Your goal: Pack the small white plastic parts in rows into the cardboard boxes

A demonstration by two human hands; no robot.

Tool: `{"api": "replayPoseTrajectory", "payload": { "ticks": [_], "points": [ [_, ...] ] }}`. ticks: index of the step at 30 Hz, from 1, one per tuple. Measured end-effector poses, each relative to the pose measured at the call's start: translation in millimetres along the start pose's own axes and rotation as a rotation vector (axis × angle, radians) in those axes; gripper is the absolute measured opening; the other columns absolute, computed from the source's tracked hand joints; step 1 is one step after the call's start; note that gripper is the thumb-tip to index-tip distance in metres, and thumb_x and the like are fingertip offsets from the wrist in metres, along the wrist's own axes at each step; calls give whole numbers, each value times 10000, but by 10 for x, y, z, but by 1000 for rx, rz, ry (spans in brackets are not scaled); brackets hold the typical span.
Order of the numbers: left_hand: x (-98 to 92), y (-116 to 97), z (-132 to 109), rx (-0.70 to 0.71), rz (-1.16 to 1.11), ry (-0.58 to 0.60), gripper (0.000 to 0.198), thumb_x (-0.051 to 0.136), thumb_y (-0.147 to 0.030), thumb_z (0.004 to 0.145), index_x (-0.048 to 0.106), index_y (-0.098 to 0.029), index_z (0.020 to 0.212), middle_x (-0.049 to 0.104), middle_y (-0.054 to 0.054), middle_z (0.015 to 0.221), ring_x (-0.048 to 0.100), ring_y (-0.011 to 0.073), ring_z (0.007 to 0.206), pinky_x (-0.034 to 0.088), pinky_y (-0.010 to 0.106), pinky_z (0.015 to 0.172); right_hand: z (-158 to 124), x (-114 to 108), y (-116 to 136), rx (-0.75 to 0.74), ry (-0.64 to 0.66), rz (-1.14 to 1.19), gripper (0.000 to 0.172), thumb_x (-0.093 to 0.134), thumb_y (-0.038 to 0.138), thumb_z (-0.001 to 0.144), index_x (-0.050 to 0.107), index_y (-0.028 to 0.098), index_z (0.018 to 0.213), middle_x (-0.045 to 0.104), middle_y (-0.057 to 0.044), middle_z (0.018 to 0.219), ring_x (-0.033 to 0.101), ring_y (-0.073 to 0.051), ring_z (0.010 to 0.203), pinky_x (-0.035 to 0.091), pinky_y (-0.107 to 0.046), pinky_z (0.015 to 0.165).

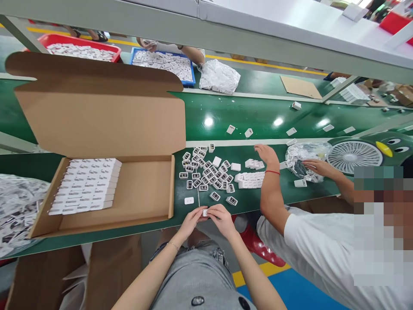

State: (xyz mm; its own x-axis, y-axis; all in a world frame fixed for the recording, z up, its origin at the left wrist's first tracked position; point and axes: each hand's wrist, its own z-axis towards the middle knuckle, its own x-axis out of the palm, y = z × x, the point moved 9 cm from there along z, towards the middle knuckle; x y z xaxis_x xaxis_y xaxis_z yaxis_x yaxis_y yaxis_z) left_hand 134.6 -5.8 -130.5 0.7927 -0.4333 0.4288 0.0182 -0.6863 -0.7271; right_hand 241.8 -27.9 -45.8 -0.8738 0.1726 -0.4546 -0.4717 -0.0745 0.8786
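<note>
At the bench's near edge, my left hand (191,220) and my right hand (222,218) meet around a small white block (205,212). Fingers of both hands are closed on its sides and cover much of it. Just beyond lies a heap of small white blocks with dark-marked ends (211,174). A flat white piece with two small slots (189,200) rests left of the heap, above my left hand. Two more blocks (215,196) lie nearer my right hand.
An open cardboard box (142,185), partly filled with rows of white cartons (85,185), stands left. At right, a co-worker's hand (318,168) touches a plastic bag (300,155); the other arm reaches over stacked white blocks (251,181). A fan (355,156) stands beyond.
</note>
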Motion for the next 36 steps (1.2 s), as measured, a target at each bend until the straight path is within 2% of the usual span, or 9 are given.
{"api": "replayPoseTrajectory", "payload": {
  "ticks": [7, 13, 18, 20, 24, 27, 30, 33, 36],
  "points": [
    [33, -32, 4, 61, 114, -14, 424, 594, -406, 716, 565, -157, 1057, 613, 76, 1097, 599, 201, 930, 457, 386, 901, 25, 40, -74, 45, 64, -115, 128, 521, 237, 828, 641, 242, 872, 560, -53, 896, 518, -179, 886, 446, -352, 798],
    [87, -82, -62, 97, 276, -57, 436, 512, -431, 758, 532, -144, 1085, 597, 109, 1089, 600, 210, 916, 458, 382, 883, -52, 147, -125, 110, 142, -13, 190, 431, 260, 870, 572, 219, 991, 557, -61, 978, 528, -158, 895, 448, -306, 808],
    [6, -486, -425, 201, 584, -161, 549, 436, -417, 808, 332, -188, 1297, 268, 156, 1395, 601, 131, 769, 473, 341, 833, -125, 213, -300, 163, 91, 56, 224, 489, 328, 833, 561, 201, 1004, 576, -57, 943, 555, -141, 745, 478, -265, 684],
    [-43, -773, -630, 271, 692, -157, 451, 411, -402, 823, 432, -207, 1230, 386, 120, 1324, 591, 126, 738, 480, 322, 802, -74, 301, -279, 133, 105, 50, 215, 490, 331, 831, 574, 200, 980, 580, -53, 926, 555, -137, 719, 478, -264, 678],
    [-376, -1267, -1035, 305, 836, -251, 312, 395, -391, 825, 614, -208, 951, 632, 58, 930, 590, 168, 770, 482, 289, 757, 105, 509, -73, 63, 137, 5, 206, 474, 302, 835, 555, 206, 998, 552, -60, 972, 547, -130, 698, 487, -277, 684],
    [-735, -1396, -1333, 288, 871, -398, 308, 412, -392, 809, 611, -210, 957, 643, 48, 887, 589, 163, 742, 483, 273, 724, 248, 521, 77, 18, 74, -116, 443, 588, 293, 749, 451, 202, 1161, 465, -111, 1161, 523, -209, 978, 456, -371, 847],
    [-1037, -1281, -1633, 263, 834, -535, 327, 414, -416, 797, 611, -205, 950, 639, 38, 822, 577, 147, 664, 486, 254, 654, 364, 636, 181, -86, 190, -231, 713, 677, 214, 643, 345, 226, 1274, 395, -118, 1275, 374, -274, 1195, 361, -454, 969],
    [-1279, -1063, -1905, 244, 703, -637, 358, 414, -457, 786, 613, -199, 935, 626, 24, 750, 559, 138, 590, 481, 237, 563, 430, 827, 218, -135, 413, -252, 585, 640, 140, 642, 444, 254, 1182, 517, -77, 1139, 512, -253, 1054, 445, -406, 871],
    [-1576, -933, -2128, 237, 586, -728, 380, 452, -493, 759, 618, -198, 932, 620, 19, 719, 552, 138, 561, 470, 223, 510, 628, 814, 371, -85, 346, -180, 441, 633, 188, 665, 484, 241, 1077, 567, -57, 992, 585, -221, 876, 496, -343, 738]
  ]
}}
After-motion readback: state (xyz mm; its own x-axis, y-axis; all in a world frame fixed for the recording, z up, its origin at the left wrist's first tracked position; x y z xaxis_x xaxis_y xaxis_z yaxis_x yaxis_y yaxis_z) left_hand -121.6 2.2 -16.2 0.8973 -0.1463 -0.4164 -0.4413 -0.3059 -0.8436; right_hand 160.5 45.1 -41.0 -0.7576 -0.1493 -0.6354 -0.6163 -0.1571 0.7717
